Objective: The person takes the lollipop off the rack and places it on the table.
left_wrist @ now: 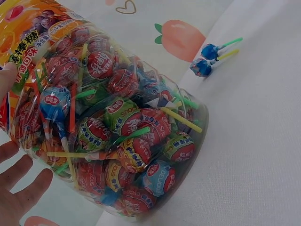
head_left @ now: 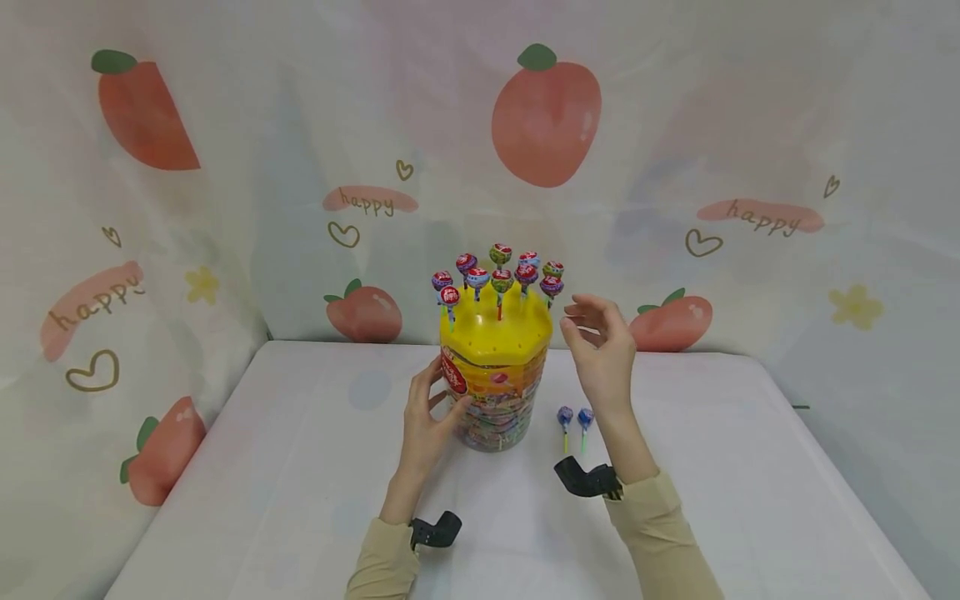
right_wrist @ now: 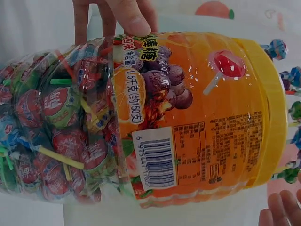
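A clear candy jar [head_left: 502, 417] packed with wrapped lollipops [left_wrist: 123, 117] stands upright on the table, an orange label [right_wrist: 197, 117] round its upper part. Its yellow lid [head_left: 495, 337] bears several upright lollipops [head_left: 501, 282], mostly toward the back and sides. My left hand [head_left: 429, 425] holds the jar's left side, thumb on the front by the label and fingers spread round the side. Raised just right of the lid, my right hand [head_left: 606, 354] has loosely bent fingers and nothing in them. The right wrist view catches only some of its fingertips [right_wrist: 284, 209] near the lid.
Two blue-wrapped lollipops, one with a yellow stick [head_left: 566, 418] and one with a green stick [head_left: 585, 419], lie on the white table [head_left: 300, 500] right of the jar. Behind the table hangs a fruit-patterned cloth [head_left: 637, 108].
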{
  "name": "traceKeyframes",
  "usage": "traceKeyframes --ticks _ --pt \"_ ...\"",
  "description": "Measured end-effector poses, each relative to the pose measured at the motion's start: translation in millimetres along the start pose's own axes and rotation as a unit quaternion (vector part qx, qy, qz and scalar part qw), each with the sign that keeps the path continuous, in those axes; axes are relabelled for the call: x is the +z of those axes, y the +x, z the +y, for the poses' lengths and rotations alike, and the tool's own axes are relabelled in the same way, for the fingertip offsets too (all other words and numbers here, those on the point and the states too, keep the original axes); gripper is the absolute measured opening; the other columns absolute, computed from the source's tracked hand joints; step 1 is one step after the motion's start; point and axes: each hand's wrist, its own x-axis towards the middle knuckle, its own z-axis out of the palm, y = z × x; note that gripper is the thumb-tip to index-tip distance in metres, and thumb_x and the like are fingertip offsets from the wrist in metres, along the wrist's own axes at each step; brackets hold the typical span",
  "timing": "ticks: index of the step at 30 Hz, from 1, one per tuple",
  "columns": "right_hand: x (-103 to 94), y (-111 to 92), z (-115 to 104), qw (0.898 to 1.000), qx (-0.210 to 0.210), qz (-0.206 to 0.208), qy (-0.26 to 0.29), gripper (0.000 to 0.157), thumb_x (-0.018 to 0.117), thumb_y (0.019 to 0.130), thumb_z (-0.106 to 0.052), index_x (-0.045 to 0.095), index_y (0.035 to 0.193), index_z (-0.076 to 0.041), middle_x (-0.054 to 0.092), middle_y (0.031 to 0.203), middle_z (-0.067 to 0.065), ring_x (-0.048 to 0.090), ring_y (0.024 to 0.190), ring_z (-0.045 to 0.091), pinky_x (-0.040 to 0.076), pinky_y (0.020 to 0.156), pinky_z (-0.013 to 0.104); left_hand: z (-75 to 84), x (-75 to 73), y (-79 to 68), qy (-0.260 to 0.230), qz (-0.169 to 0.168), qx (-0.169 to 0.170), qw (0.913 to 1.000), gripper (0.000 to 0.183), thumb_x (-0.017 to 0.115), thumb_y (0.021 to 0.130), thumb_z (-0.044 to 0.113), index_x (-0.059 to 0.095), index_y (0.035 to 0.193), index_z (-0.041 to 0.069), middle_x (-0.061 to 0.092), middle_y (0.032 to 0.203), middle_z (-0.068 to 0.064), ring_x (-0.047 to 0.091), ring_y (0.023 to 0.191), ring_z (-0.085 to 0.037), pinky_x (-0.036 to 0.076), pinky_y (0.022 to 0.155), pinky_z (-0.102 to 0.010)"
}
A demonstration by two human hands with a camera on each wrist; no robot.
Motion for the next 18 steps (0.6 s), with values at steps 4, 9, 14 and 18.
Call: traceKeyframes --ticks 4,9,14,18 --pt "5.2 6 -2 1.000 0.002 -0.005 0.018 0.032 0.066 0.091 -0.012 0.059 0.121 -0.003 0.065 0.109 0.015 0.059 0.092 0.006 0.050 0.083 0.014 0.4 0.3 -1.2 0.010 0.002 0.009 0.9999 0.074 0.073 0.086 0.019 0.034 0.148 0.022 0.046 0.139 -0.008 0.048 0.128 -0.026 0.051 0.099 -0.047" --pt "11.0 11 -6 1.000 0.009 -0.004 0.025 0.032 0.066 0.090 -0.009 0.060 0.121 -0.003 0.064 0.108 0.017 0.059 0.090 0.008 0.051 0.079 0.012 -0.3 -0.1 -0.4 0.021 0.000 0.006 0.9998 0.073 0.072 0.087 0.023 0.034 0.148 0.023 0.046 0.138 -0.008 0.048 0.128 -0.026 0.051 0.099 -0.047" --pt "14.2 14 -9 0.999 0.019 -0.006 0.042 0.034 0.067 0.087 -0.003 0.059 0.120 -0.002 0.064 0.106 0.019 0.059 0.088 0.008 0.051 0.076 0.013 -0.7 0.0 -0.2 0.023 0.000 0.005 0.9997 0.073 0.072 0.086 0.022 0.034 0.148 0.022 0.046 0.138 -0.009 0.048 0.127 -0.027 0.051 0.099 -0.046" --pt "16.1 15 -9 0.999 0.021 -0.005 0.041 0.034 0.066 0.086 0.000 0.059 0.120 -0.002 0.063 0.104 0.019 0.059 0.085 0.006 0.052 0.075 0.013 -1.7 0.1 -0.6 0.022 -0.001 0.009 0.9997 0.073 0.072 0.086 0.022 0.034 0.148 0.022 0.046 0.138 -0.009 0.049 0.127 -0.027 0.052 0.098 -0.046"
